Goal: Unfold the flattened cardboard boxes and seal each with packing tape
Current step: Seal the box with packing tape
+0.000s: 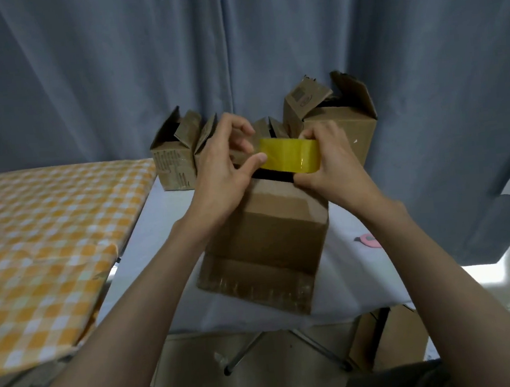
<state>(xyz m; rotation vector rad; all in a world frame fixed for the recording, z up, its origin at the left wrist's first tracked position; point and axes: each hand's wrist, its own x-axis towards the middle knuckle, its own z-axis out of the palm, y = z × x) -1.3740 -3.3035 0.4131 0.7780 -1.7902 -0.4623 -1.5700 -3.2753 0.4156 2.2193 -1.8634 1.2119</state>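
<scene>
Hands [279, 164] around tape roll [290, 157], core hidden.

A small table [176, 294] with a white cover stands under both hands, on crossed metal legs [293, 347]. A box [266, 241] stands on it just below the hands [216, 178], between the forearms. Beyond the left hand two small open boxes [173, 166] sit at the far edge; beyond the right hand [333, 162] stands a bigger open box [339, 131]. A pink thing [370, 240] lies on the cover right of the right forearm. Left of the left arm a yellow checked surface [47, 240] adjoins the table.
</scene>
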